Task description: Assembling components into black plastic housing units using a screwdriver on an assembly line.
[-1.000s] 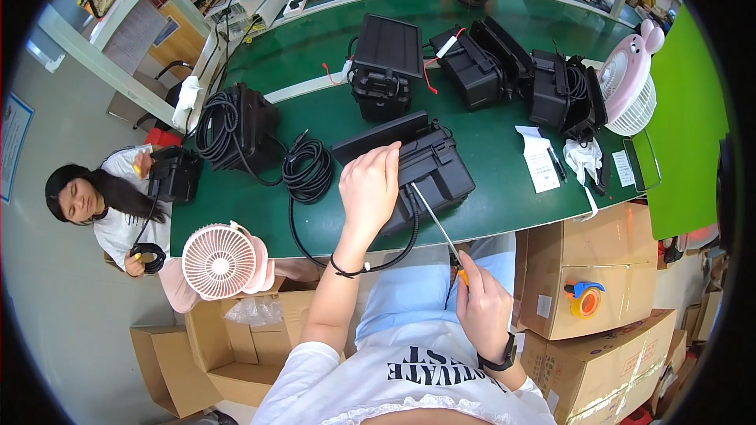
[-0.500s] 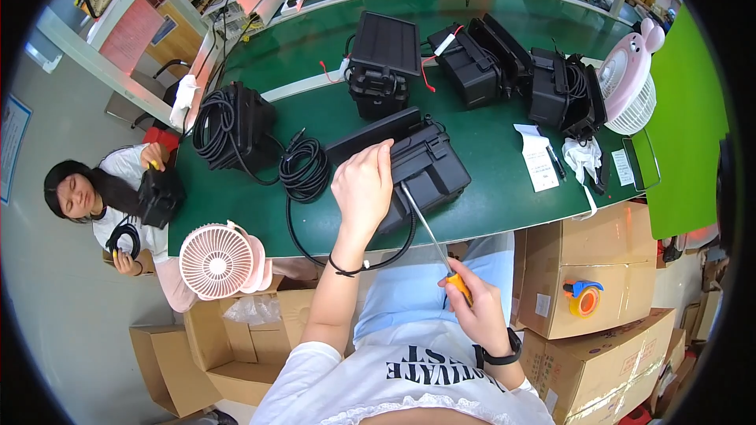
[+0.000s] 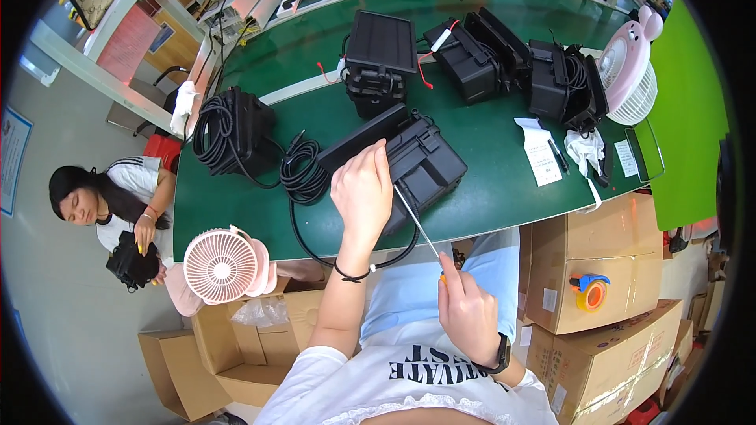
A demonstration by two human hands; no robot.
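A black plastic box (image 3: 429, 161) with its lid raised lies tilted at the table's front edge. My left hand (image 3: 362, 189) grips its left side by the lid, the fingertips partly hidden. In my right hand (image 3: 468, 307) is a screwdriver (image 3: 423, 232), its orange handle mostly covered by my closed fingers. The long shaft slants up to the box's near side, with the tip next to my left hand; whether it sits on a screw is too small to tell. A black cable (image 3: 295, 224) loops from the box along the front edge to a coil (image 3: 305, 175).
More black boxes (image 3: 378, 63) stand along the back of the green table (image 3: 488, 181). A pink fan (image 3: 220, 266) is at the front left, another (image 3: 626, 71) at the far right. Cardboard boxes (image 3: 598, 260) flank my legs. On the left, a co-worker (image 3: 130, 212) handles a black box.
My right hand has turned over the screwdriver handle and shifted slightly down. The box has tilted a little. At left, the co-worker's box has moved lower, with both hands now at it.
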